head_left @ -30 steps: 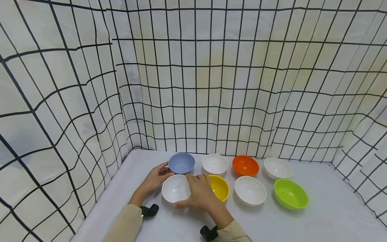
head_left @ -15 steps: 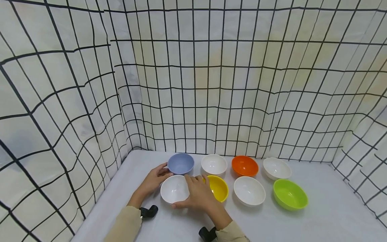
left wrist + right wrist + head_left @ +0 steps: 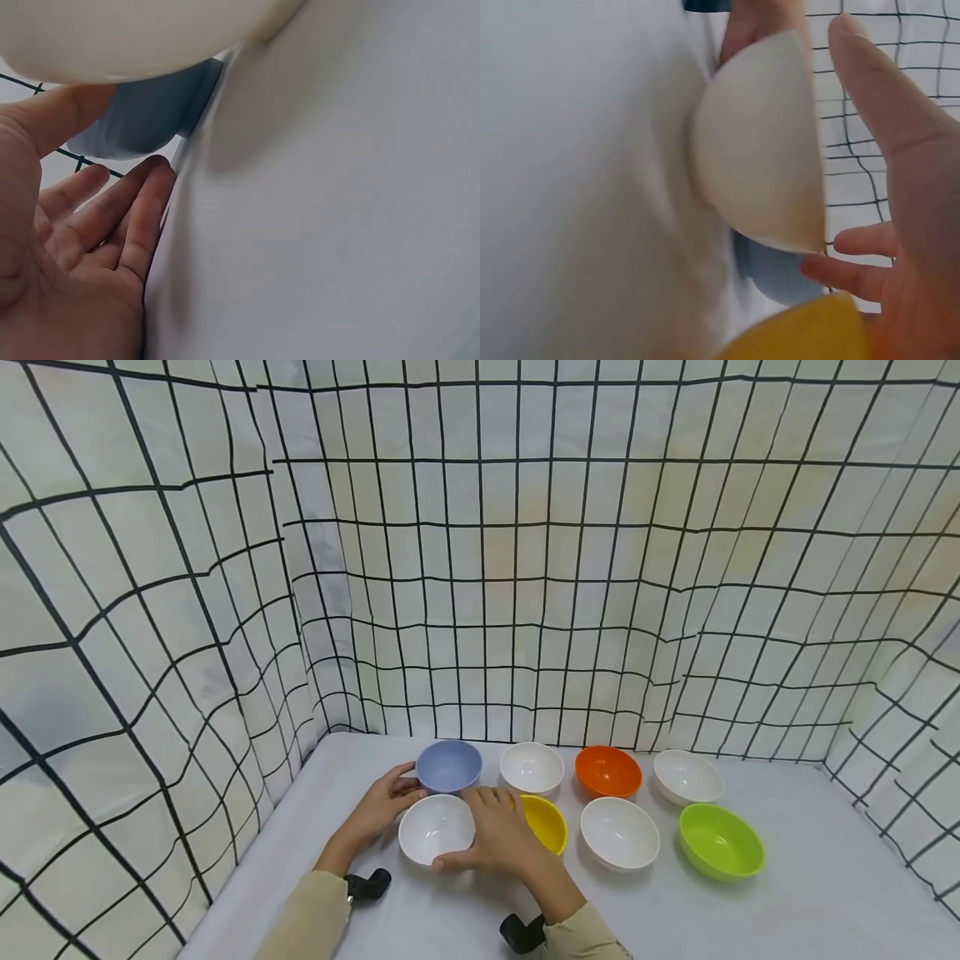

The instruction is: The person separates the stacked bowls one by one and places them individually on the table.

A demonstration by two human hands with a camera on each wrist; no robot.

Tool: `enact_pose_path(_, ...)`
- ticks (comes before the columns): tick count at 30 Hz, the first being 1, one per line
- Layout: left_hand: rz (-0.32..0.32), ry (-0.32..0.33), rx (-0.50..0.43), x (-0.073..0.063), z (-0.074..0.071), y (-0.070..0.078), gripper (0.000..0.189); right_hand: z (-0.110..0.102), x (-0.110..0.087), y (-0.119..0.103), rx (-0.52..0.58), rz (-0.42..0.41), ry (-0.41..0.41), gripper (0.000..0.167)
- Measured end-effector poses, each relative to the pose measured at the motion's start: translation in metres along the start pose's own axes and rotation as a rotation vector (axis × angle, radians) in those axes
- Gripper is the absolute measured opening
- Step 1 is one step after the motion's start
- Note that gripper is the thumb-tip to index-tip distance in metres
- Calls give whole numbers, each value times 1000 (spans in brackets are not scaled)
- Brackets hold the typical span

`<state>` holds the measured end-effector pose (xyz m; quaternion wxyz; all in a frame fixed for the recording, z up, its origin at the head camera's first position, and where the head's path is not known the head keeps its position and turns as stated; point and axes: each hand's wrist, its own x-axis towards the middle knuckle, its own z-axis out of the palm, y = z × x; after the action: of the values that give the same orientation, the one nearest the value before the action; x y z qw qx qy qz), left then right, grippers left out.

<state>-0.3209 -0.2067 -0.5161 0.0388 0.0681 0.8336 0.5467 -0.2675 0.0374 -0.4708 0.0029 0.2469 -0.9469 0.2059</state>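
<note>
A white bowl (image 3: 431,833) stands upright at the front left of the table, between both hands. My left hand (image 3: 375,814) rests at its left side, fingers loosely bent near the blue bowl (image 3: 448,765) behind it. In the left wrist view, the left thumb overlaps the blue bowl (image 3: 146,112) just under the white bowl (image 3: 127,41). My right hand (image 3: 497,835) spreads over the white bowl's right side. The right wrist view shows its thumb apart from the white bowl's rim (image 3: 761,142), with a fingertip near that rim. The yellow bowl (image 3: 547,828) is partly hidden behind the right hand.
The back row continues with a white bowl (image 3: 532,767), an orange bowl (image 3: 608,770) and another white bowl (image 3: 687,777). In front stand a white bowl (image 3: 619,833) and a green bowl (image 3: 722,842). A black grid on white cloth (image 3: 487,610) walls the table (image 3: 810,893).
My right hand has shifted slightly right, its thumb easing off the front-left white bowl. The left hand and the bowls stay put; the head view shifted slightly.
</note>
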Motion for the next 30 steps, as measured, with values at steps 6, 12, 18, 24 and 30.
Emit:
enact_pose_path(6,-5,38,4,-1,-7,2,62,-28,-4,7,158,24,28,88)
enact_pose_path(12,2,188,94,-2,-14,9,53,-60,-14,19,253,100,128,77)
enact_pose_path(18,68,318,159,-1,-18,25,48,-96,-28,37,320,138,261,74)
enact_pose_path(24,149,380,283,-5,-22,43,47,-129,-49,63,335,165,358,73)
enact_pose_path(30,210,387,482,-12,-30,50,52,-148,-73,90,290,179,405,69)
